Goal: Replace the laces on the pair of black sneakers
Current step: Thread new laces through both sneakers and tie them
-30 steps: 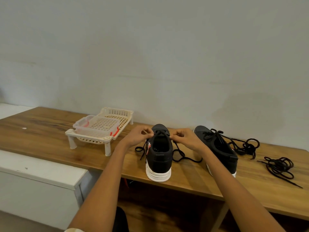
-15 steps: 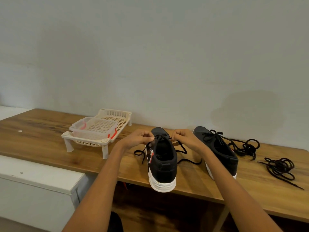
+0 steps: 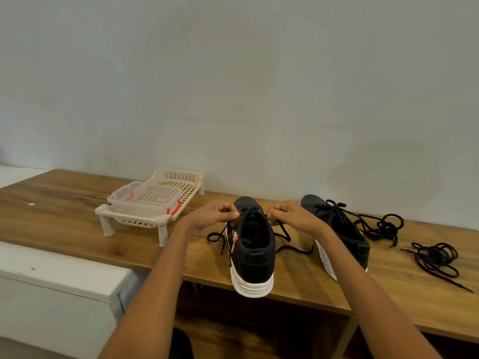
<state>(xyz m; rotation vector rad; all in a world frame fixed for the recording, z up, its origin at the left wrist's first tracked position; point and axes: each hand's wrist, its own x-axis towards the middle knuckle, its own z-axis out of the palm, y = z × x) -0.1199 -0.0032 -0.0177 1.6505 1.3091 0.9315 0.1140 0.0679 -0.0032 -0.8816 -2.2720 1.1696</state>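
Observation:
A black sneaker with a white sole [image 3: 252,251] sits heel toward me, its heel over the wooden table's front edge. My left hand [image 3: 212,215] pinches the black lace [image 3: 283,233] on the shoe's left side, and my right hand [image 3: 287,215] pinches it on the right, both near the upper eyelets. Loose lace ends trail onto the table on both sides. The second black sneaker [image 3: 337,229] stands to the right, laced loosely, partly hidden by my right forearm.
A cream plastic rack [image 3: 160,218] holding a clear container [image 3: 145,199] stands at the left. Two bundles of black laces lie at the right, one tangled bundle [image 3: 383,226] behind and another bundle [image 3: 438,260] nearer. The wooden table [image 3: 64,218] meets a pale wall; a white cabinet [image 3: 51,275] adjoins it.
The near sneaker has slid toward me, its heel now past the table edge. Both hands keep their pinch on the lace and have pulled slightly back with it.

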